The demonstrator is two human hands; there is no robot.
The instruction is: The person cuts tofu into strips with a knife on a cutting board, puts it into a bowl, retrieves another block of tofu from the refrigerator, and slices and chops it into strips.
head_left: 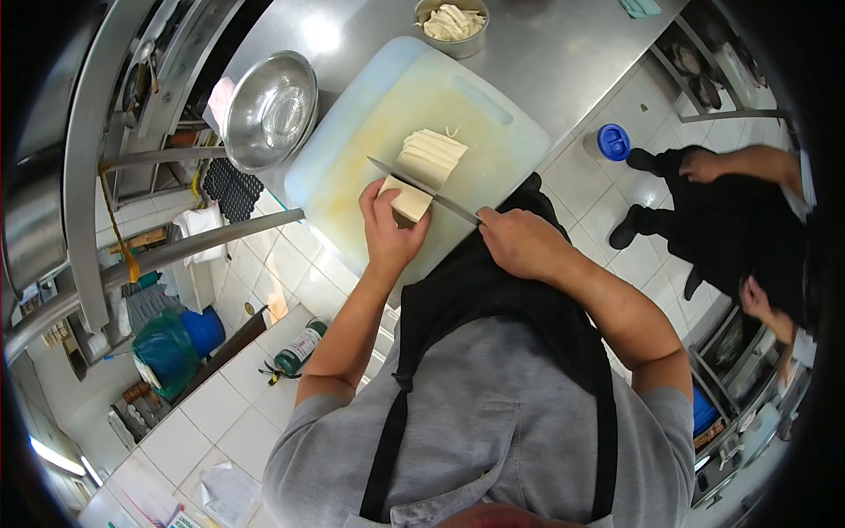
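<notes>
Shiny grey steel table [563, 62], on it a white plastic cutting board [352, 167], a wide silver metal bowl [272, 112] beside the board, a round metal container [469, 46] with pale strips [451, 22], a pale green cloth [640, 8]

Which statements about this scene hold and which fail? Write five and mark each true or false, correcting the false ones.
1. The right hand holds the knife. True.
2. The left hand grips a towel. False: it holds the pale block.
3. Slices lie on the board. True.
4. The metal tin beyond the board is empty. False: it holds pale strips.
5. The blue-topped bucket stands on the board. False: it stands on the floor.
</notes>
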